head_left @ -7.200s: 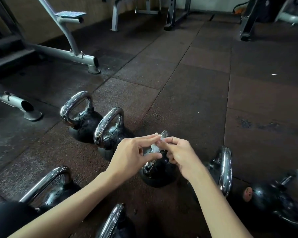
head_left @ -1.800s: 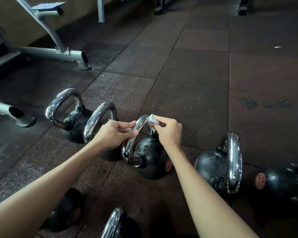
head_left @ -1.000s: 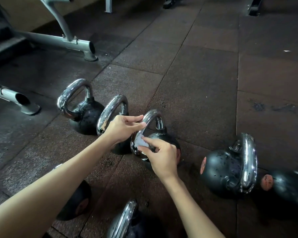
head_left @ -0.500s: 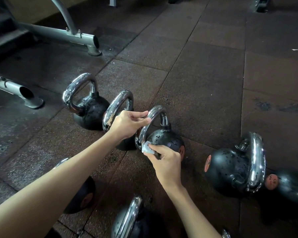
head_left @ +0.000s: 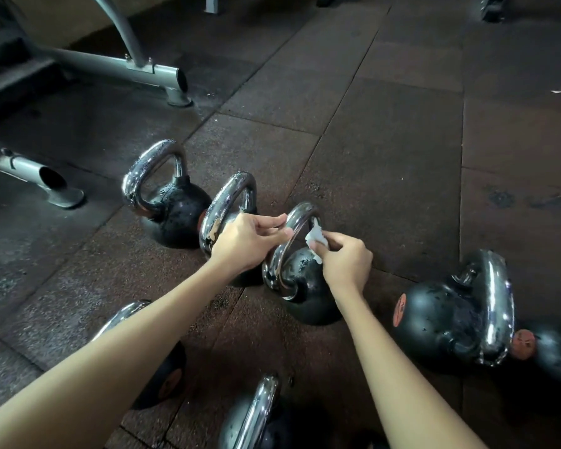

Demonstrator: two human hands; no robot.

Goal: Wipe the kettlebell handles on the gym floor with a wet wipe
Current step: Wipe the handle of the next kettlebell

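- Our right hand (head_left: 347, 264) pinches the small crumpled white wet wipe (head_left: 314, 238) against the curved chrome handle (head_left: 300, 211) of the middle black round kettlebell (head_left: 308, 306). Our left hand (head_left: 243, 244) pinches the handle's top.
- So small a wad could slip from our fingertips, or miss the handle's underside.

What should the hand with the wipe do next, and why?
Probably rub the wet wipe down the far leg of the kettlebell handle: the right hand pinches it there, high up, while the left hand steadies the top.
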